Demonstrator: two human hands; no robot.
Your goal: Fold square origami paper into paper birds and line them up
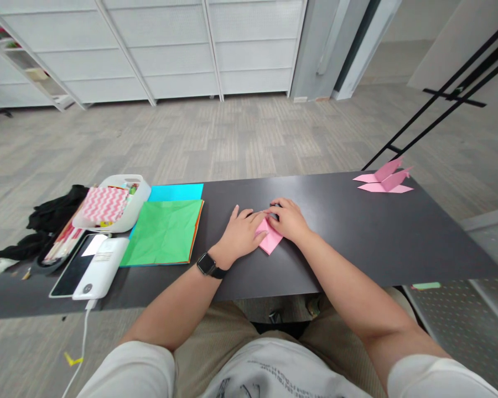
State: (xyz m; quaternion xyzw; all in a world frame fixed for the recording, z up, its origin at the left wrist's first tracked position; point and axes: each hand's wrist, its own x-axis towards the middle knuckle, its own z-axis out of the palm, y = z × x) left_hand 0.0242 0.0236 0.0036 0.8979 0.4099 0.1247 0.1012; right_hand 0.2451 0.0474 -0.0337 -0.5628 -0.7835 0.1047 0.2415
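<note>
A small piece of folded pink origami paper [270, 241] lies on the dark table in front of me, one corner pointing towards my body. My left hand [241, 232] rests over its left side, fingers stretched out and spread, thumb on the paper. At the upper right edge, my right hand [289, 220] has its fingers curled and its fingertips closed on the paper. Both hands' fingertips meet near the top corner, which they partly cover. Two folded pink paper birds [388, 178] sit at the table's far right.
Left of my hands lies a stack of coloured paper with a green sheet [164, 232] on top. Beyond it are a white basket [138, 213], a phone [72, 271], a white power bank [102, 269] with a cable, and black cloth [56, 210]. The table's front edge [274, 297] is near my lap.
</note>
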